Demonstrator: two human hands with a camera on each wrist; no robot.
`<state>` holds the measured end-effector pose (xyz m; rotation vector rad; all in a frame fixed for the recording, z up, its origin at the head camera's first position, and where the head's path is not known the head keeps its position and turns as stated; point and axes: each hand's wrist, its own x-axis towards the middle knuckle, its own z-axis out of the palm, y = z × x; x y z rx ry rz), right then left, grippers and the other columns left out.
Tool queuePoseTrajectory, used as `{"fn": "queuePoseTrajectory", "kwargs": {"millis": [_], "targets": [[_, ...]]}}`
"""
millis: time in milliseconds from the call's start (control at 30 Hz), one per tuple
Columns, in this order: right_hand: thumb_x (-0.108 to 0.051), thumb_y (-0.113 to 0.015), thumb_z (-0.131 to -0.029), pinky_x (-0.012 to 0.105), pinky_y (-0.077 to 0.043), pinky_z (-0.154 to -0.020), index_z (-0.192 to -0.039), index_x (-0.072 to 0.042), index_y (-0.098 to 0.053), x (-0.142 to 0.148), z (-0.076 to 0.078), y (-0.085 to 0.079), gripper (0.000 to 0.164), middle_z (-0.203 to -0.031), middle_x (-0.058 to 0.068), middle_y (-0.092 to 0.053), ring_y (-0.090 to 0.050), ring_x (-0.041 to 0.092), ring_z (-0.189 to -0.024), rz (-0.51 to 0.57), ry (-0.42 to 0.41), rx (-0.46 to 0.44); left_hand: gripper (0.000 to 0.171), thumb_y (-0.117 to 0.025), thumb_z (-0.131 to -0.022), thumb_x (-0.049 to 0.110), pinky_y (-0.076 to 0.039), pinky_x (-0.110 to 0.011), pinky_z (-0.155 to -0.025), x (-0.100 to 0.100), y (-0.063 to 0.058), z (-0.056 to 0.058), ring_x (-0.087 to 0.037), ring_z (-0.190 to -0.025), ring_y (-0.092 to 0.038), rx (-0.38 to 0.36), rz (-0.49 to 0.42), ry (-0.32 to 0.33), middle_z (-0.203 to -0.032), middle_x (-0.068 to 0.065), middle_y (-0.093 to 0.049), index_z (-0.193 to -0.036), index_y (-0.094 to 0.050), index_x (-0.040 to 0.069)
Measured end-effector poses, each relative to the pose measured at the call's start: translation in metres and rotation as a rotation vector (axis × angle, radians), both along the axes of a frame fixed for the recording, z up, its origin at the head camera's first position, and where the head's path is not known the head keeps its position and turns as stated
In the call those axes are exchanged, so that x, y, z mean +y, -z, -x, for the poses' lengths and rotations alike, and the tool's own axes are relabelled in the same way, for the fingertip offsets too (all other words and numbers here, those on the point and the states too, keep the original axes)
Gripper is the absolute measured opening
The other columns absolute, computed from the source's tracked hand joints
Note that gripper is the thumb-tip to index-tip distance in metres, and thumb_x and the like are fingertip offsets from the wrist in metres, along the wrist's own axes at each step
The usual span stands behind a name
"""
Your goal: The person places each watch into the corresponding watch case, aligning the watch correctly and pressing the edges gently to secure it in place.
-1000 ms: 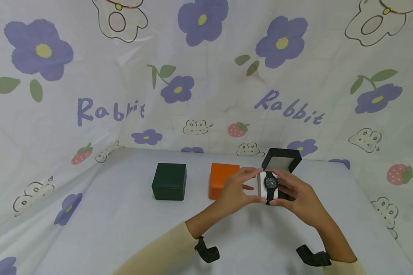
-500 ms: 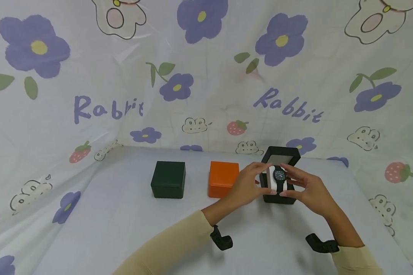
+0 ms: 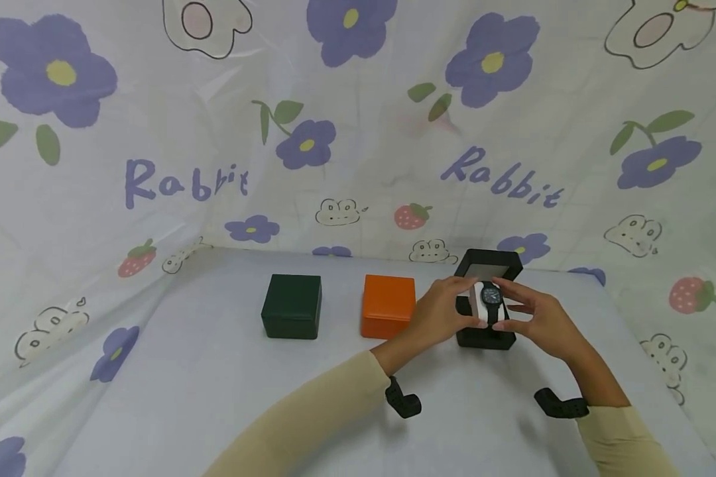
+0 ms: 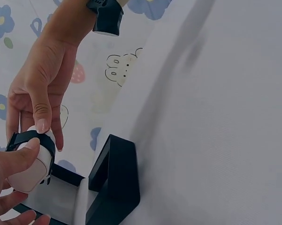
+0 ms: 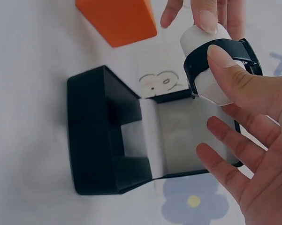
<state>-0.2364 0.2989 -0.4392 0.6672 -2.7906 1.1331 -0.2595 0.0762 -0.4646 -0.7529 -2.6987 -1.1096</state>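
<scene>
A black wristwatch [image 3: 492, 295] is strapped round a white cushion [image 5: 192, 40]. My left hand [image 3: 443, 309] pinches the cushion's left end with thumb and fingers. At its right end my right hand [image 3: 541, 322] grips likewise, its thumb lying on the black strap [image 5: 216, 54] in the right wrist view. The hands hold watch and cushion over an open black watch box [image 3: 485, 340]. In the right wrist view the box [image 5: 91, 133] shows a hollow inside and a pale lid lining [image 5: 185, 136].
An orange box [image 3: 388, 306] stands closed just left of the black one, partly behind my left hand. Farther left is a closed dark green box [image 3: 292, 307]. All stand on a white-covered table [image 3: 215, 371] before a flower-printed cloth [image 3: 358, 152].
Both hands have carried the watch on its cushion slightly right and up in the head view, over the black box. The view has tilted down a little. The boxes stay put.
</scene>
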Motion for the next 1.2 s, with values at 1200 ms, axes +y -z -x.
{"fn": "queuePoseTrajectory", "kwargs": {"millis": [1200], "targets": [[-0.010, -0.085, -0.082, 0.065, -0.042, -0.107, -0.151, -0.001, -0.045, 0.025, 0.028, 0.049, 0.080, -0.152, 0.026, -0.045, -0.044, 0.051, -0.136, -0.065, 0.010, -0.151, 0.073, -0.090, -0.075, 0.045, -0.052, -0.025, -0.074, 0.039, 0.044, 0.018, -0.010, -0.099, -0.056, -0.089, 0.146, -0.115, -0.122, 0.005, -0.069, -0.140, -0.064, 0.025]]}}
